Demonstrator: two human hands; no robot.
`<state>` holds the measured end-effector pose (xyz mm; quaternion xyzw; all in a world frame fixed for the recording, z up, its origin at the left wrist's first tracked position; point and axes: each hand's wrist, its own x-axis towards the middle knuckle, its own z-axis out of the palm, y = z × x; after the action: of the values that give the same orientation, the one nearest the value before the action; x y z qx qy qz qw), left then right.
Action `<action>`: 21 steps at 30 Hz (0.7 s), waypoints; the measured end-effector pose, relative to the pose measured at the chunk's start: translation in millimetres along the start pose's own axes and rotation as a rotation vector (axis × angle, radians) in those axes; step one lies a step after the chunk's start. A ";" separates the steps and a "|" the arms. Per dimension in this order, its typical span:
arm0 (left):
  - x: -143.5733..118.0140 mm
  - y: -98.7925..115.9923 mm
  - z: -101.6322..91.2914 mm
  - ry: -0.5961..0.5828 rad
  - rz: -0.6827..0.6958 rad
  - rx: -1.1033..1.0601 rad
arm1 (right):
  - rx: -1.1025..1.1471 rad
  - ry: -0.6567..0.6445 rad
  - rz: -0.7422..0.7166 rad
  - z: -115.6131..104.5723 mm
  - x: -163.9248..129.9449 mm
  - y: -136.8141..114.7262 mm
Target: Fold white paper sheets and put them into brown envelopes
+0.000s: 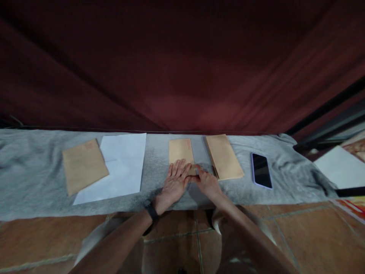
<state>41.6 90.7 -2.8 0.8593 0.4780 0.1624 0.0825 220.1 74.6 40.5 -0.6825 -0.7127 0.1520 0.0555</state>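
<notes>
A brown paper envelope with small red print lies in the middle of the grey cloth. Across its near part my left hand rests flat, palm down, fingers stretched out. My right hand is at the envelope's near right corner, thumb and index finger closed on the paper edge; the exact grip is small in view. Just to the right lies a stack of brown envelopes. On the left, another brown envelope overlaps white paper sheets.
A phone in a light purple case lies to the right on the grey cloth. Dark red fabric hangs behind the surface. White paper sits at the far right. Below is a tiled floor.
</notes>
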 end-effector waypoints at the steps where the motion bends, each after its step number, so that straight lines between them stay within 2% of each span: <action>1: -0.3 -0.9 1.1 -0.003 0.000 0.008 | 0.009 -0.002 -0.009 -0.2 0.6 1.3; 6: 0.5 -3.5 -0.5 -0.012 0.012 -0.006 | 0.038 -0.034 -0.084 -1.3 3.2 6.6; 10: -3.7 1.7 -3.5 -0.026 0.083 -0.014 | 0.042 -0.029 -0.068 -3.0 7.6 12.5; 15: -11.9 10.4 -12.3 -0.072 0.247 -0.052 | 0.188 0.087 -0.149 -0.7 20.2 22.4; 18: -13.2 11.7 -18.9 -0.118 0.276 -0.075 | 0.158 0.172 -0.156 1.7 28.6 23.4; 21: -13.1 11.9 -22.4 -0.135 0.290 -0.123 | 0.143 0.211 -0.238 4.9 35.9 19.1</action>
<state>36.7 73.0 19.0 0.9214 0.3316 0.1436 0.1427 234.7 109.9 25.7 -0.5999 -0.7660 0.1223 0.1960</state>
